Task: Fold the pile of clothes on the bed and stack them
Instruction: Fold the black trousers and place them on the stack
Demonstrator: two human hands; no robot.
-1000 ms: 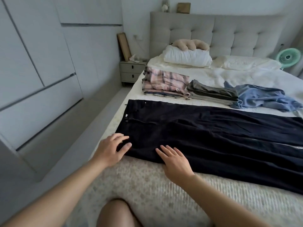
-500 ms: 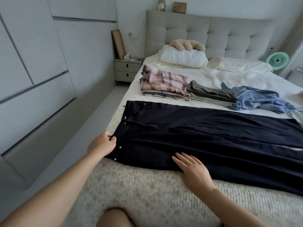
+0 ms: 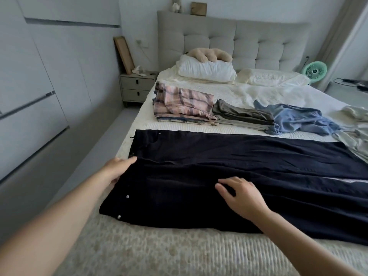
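Dark trousers: spread flat across the lower half of the frame, on the near part of the bed; waistband at lower left, legs running off the right edge. Judged to be the garment now in hand, laid out so it can be folded lengthwise.

Left hand: at the waistband edge, left of centre; fingers extend under or along the fabric edge (the cloth hides them, so I cannot tell whether it pinches or merely touches). Probably placed there to lift one side over the other.

Right hand: lower centre, resting on the cloth, fingers relaxed and slightly bent, holding nothing; likely steadying or smoothing the fabric.

Plaid stack: folded, mid-frame left of centre, behind the trousers.

Grey folded pile: just beside the plaid stack, touching it; set aside as finished, by the look of it.

Blue garment: crumpled, right of the grey pile, not yet folded.

Pale garment: loose at the right edge, also unfolded.

Progress: partway, several pieces remain.
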